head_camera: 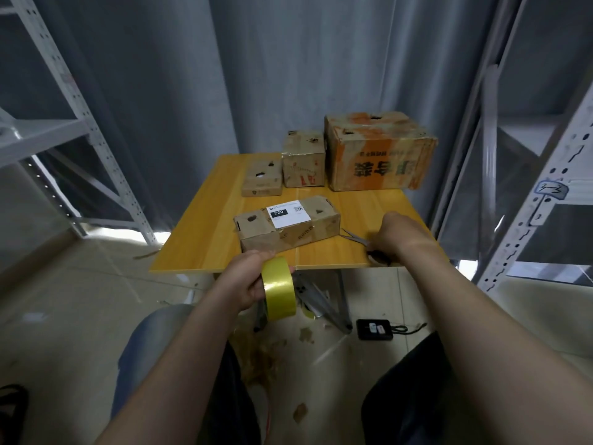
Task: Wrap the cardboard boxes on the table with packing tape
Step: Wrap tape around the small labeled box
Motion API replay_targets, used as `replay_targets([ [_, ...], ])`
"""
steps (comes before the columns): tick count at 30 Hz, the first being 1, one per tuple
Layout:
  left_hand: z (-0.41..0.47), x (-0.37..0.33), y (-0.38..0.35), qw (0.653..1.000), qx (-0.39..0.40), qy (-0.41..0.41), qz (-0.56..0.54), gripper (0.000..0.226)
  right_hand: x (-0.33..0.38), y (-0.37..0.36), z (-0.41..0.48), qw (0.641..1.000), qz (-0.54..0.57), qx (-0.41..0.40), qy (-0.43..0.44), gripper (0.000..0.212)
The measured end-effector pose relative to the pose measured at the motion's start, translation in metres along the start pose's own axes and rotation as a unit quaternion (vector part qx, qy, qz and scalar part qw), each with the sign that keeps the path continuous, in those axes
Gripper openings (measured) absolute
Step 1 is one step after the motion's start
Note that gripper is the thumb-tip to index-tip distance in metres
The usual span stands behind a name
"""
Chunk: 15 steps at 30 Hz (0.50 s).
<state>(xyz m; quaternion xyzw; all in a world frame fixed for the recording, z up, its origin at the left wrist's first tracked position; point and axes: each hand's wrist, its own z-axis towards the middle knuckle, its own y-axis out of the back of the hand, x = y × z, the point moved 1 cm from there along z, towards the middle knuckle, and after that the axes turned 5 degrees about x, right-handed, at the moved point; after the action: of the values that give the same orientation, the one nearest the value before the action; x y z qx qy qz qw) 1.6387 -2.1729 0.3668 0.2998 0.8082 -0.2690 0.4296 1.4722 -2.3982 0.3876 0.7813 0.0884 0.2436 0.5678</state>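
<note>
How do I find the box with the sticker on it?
Look at the yellow wooden table. Three cardboard boxes line its far edge. The labelled box lies alone in front, the only one with a white sticker reading 220.

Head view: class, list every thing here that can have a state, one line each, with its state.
left hand: grips the tape roll
tape roll: held clear of the table
right hand: grips the scissors
scissors: held at the table, blades blurred
labelled box: closed, lying on the table
large box: closed, at the table's back
</note>
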Motion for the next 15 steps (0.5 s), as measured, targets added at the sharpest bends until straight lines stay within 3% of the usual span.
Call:
replay_targets([
  [5, 0.001, 0.000, 0.002, 1.000, 0.006, 0.002, 0.000, 0.021, -0.010, 0.005, 0.002, 1.000, 0.002, 0.021, -0.007, 0.010],
  [8, 0.002, 0.000, 0.003, 1.000, 0.005, 0.001, 0.004, 0.016, -0.014, 0.004, 0.001, 0.999, -0.013, 0.047, -0.017, 0.020],
  [15, 0.005, 0.005, 0.008, 1.000, 0.002, 0.011, 0.017, 0.021, -0.015, -0.001, 0.005, 0.999, 0.015, -0.010, -0.032, 0.032],
])
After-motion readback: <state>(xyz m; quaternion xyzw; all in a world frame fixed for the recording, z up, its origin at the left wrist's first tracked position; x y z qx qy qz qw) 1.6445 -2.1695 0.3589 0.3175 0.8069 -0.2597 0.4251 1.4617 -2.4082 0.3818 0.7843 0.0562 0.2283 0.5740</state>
